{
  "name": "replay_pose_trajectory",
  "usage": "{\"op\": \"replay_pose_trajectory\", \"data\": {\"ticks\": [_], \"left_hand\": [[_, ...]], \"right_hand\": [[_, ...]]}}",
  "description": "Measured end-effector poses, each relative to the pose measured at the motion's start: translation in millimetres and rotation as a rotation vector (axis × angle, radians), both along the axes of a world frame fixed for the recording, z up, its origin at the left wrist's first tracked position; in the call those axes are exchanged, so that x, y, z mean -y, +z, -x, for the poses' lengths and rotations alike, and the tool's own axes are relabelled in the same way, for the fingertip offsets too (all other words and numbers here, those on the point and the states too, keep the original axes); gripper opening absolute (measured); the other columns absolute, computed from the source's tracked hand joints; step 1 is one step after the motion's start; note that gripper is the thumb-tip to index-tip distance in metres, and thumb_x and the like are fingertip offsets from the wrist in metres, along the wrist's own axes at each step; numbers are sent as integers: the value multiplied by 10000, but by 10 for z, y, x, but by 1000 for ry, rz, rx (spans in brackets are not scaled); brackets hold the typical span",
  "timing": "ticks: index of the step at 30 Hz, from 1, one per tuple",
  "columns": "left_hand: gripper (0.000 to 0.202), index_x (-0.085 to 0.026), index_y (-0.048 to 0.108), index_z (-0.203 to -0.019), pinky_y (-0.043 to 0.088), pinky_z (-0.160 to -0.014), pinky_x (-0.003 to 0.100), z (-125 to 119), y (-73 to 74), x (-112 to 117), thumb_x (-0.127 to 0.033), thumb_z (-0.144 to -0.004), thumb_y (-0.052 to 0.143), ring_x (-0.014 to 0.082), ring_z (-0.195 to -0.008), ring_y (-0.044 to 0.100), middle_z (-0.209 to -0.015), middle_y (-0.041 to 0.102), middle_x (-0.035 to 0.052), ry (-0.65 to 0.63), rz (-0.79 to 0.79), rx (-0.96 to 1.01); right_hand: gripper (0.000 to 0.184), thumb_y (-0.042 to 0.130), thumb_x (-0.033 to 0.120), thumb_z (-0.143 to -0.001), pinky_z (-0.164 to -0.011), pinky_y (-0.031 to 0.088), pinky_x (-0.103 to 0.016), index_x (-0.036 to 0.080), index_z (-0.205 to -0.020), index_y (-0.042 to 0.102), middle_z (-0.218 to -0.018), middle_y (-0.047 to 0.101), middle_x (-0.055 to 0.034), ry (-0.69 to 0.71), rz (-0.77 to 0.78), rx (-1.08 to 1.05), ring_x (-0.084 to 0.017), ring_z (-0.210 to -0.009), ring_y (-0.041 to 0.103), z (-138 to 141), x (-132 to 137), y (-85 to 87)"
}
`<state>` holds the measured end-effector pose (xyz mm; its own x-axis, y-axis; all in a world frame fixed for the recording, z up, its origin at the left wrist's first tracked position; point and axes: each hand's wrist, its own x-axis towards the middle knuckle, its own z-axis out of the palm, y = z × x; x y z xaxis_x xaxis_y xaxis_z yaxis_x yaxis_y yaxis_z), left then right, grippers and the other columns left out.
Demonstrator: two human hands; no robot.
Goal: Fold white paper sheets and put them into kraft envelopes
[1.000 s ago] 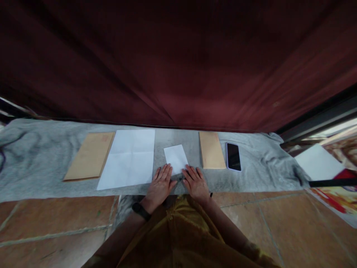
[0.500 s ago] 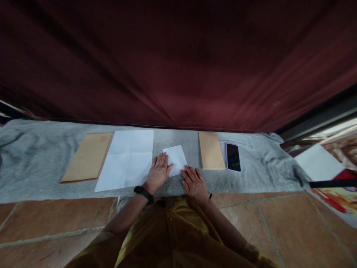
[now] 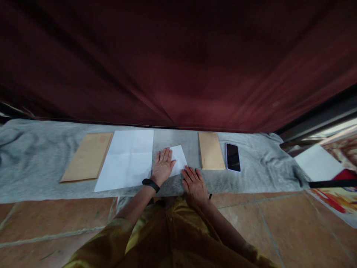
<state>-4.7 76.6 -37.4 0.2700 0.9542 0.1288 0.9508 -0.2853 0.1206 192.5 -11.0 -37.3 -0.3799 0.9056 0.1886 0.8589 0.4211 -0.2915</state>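
Note:
A small folded sheet of white paper [image 3: 179, 158] lies slightly turned on the grey cloth in front of me. My left hand [image 3: 163, 165] rests flat across its left part, fingers stretched out, hiding that side. At the paper's lower right corner, the fingertips of my right hand [image 3: 194, 182] touch the edge, with the hand flat and its fingers extended. Just left of my left hand is a large white sheet [image 3: 128, 158] with faint crease lines. To the right lies a narrow brown envelope [image 3: 212, 150].
A larger brown envelope [image 3: 87, 156] lies beyond the big sheet on the left. A phone [image 3: 233, 157] is right of the narrow envelope. Grey cloth [image 3: 259, 160] covers the surface, a dark red curtain [image 3: 178, 74] hangs behind, and a tiled floor [image 3: 284, 219] is below.
My left hand has slid to the right over the small folded paper, covering more of it. My right hand stays almost where it was.

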Motion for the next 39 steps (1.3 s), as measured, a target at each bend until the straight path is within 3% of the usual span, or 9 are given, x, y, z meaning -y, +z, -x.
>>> {"op": "replay_pose_trajectory", "data": {"ticks": [10,20,30,39], "left_hand": [[617,-55,373,-1531,248,-1252,460,-231,-37,99,-417,-1033,332,268,-1529,272,-1605,376,182,-123,-24,59],[623,-75,399,-1514,285,-1240,449,-364,-61,244,-472,-1045,298,250,-1508,325,-1583,419,174,-266,-15,139],[717,-84,329,-1554,268,-1248,442,-194,-16,576,-562,-1019,339,251,-1527,279,-1620,354,169,-378,10,134],[695,-109,333,-1551,295,-1238,462,40,-81,850,-524,-1002,432,262,-1519,300,-1617,360,168,-391,-42,119]], "right_hand": [[429,449,296,-1038,-1220,281,-484,202,-1449,524,-1533,507,-80,-10,-12,-10,-236,-1414,463,7,13,18],[399,471,261,-1011,-1225,273,-488,188,-1387,581,-1496,546,-105,23,-67,11,-252,-1411,463,0,32,-63],[484,466,270,-1012,-1233,247,-496,177,-1486,481,-1548,485,-99,15,-31,-1,-254,-1433,433,-9,22,-56],[407,420,263,-1038,-1203,338,-491,149,-1395,578,-1437,599,-120,52,-51,-179,-242,-1410,471,-46,-108,10]]}}
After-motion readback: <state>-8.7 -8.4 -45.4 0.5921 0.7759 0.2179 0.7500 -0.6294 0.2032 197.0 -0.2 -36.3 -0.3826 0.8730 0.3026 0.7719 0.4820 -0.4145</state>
